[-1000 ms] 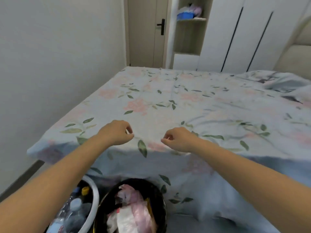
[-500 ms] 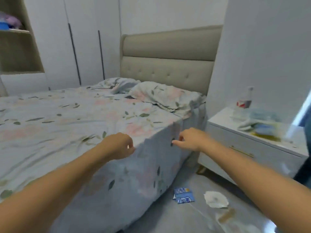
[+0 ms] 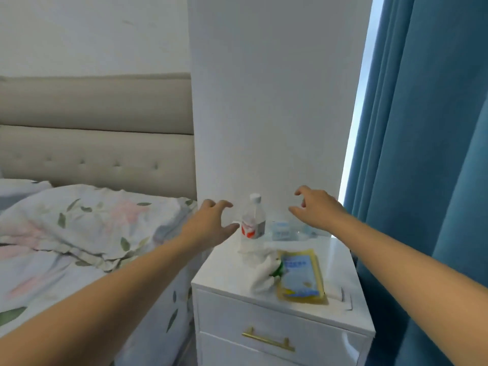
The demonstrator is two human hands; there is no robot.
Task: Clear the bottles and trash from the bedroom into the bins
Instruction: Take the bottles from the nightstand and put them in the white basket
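We reach both bare arms out toward a white nightstand [image 3: 232,276] with a brass drawer handle [image 3: 268,339]. Our left hand [image 3: 211,225] hovers just left of a clear plastic water bottle [image 3: 253,228] that stands upright near the back of the nightstand top; the fingers are spread and loosely curved, holding nothing, with the thumb tip close to the bottle's red and white label without clearly touching it. Our right hand [image 3: 317,210] hovers over the back right of the nightstand, fingers also spread and bent like a claw, empty. On the nightstand in front of the bottle lie a crumpled white tissue [image 3: 261,276] and, beside it, a flat yellow and blue packet [image 3: 301,277]. Behind the bottle sits a blurred pale blue packet [image 3: 281,229]. Left of the nightstand is a bed with a floral pillow [image 3: 87,220]; right of it hangs a blue curtain [image 3: 427,154].
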